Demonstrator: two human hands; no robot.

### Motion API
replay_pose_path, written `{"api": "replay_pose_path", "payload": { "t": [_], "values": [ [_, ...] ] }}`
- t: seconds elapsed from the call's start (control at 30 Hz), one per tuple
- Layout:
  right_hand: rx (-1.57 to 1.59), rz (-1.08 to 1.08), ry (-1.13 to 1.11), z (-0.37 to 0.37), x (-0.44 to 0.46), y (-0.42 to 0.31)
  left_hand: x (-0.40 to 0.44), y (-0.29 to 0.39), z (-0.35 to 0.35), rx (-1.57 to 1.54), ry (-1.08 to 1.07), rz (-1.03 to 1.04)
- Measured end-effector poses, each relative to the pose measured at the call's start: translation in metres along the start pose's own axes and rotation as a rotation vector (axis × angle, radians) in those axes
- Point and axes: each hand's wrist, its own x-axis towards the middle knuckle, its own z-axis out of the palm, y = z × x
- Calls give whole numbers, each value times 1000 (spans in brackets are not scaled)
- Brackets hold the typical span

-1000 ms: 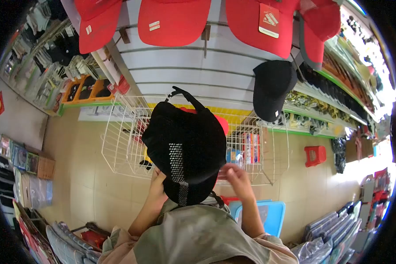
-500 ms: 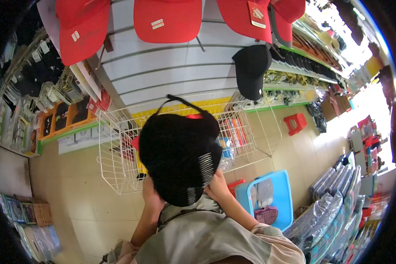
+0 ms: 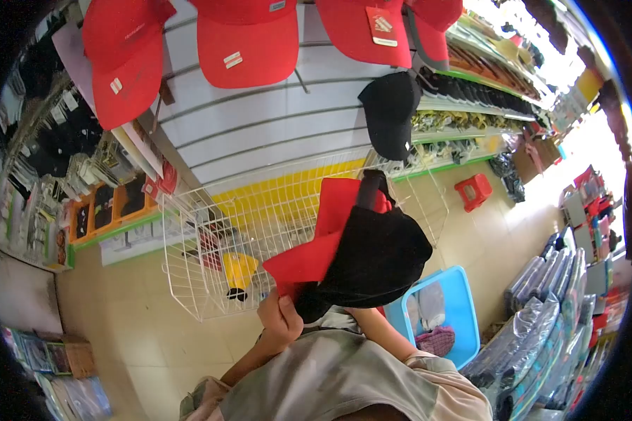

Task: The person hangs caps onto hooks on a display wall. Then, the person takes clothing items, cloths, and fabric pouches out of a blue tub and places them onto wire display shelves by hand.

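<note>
A black cap (image 3: 379,256) is raised in front of me, tilted on its side with its strap end up. Flat red pieces (image 3: 305,259) stick out from its open side; whether they are lining or a separate insert I cannot tell. My left hand (image 3: 281,321) is closed at the cap's lower left edge, its thumb against the red material. Behind the cap, my right hand is hidden; only the wrist and forearm (image 3: 383,333) show, reaching under it.
A white wire basket (image 3: 189,274) stands ahead, with a yellow item (image 3: 240,274) in it. Red caps (image 3: 246,42) and another black cap (image 3: 390,116) hang on the slatted wall. To the right are a blue bin (image 3: 470,316), a red stool (image 3: 473,192) and plastic-wrapped goods (image 3: 519,330).
The black cap has turned and moved right, so its red inside pieces now show. My left hand has shifted right with it, and my right hand has gone behind the cap.
</note>
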Motion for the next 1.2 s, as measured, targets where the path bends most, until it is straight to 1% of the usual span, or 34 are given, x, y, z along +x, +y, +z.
{"api": "replay_pose_path", "payload": {
  "t": [0.03, 0.1, 0.2, 0.3, 0.4, 0.5, 0.57, 0.6, 0.7, 0.8, 0.9, 1.0, 1.2],
  "values": [
    [30, 16, -14, -3, 2, -3, -2, -3, 6, 40, 47, 41],
    [99, 50, -43, -11, 10, -7, 4, -1, 17, 86, 157, 30],
    [298, 161, -130, -28, 24, -16, 35, 17, 26, -181, 137, -238],
    [511, 296, -242, -44, 33, -29, 38, -8, 28, -355, 15, -515],
    [686, 375, -379, -57, 46, -33, 58, -5, 36, -567, 75, -653],
    [881, 421, -509, -67, 63, -23, 60, -25, 36, -593, 12, -704],
    [1027, 446, -596, -74, 78, -13, 67, -24, 40, -734, 66, -751],
    [1051, 431, -621, -76, 82, -12, 72, -22, 42, -806, 93, -775],
    [1074, 422, -619, -83, 85, -12, 85, -20, 44, -879, 110, -864],
    [1037, 430, -529, -88, 82, -15, 100, -9, 48, -942, 117, -860],
    [971, 411, -471, -90, 75, -16, 112, -3, 52, -954, 129, -923],
    [942, 406, -423, -92, 70, -15, 114, -5, 56, -895, 108, -903],
    [941, 397, -342, -90, 60, -23, 115, -8, 60, -951, 83, -873]
  ]
}}
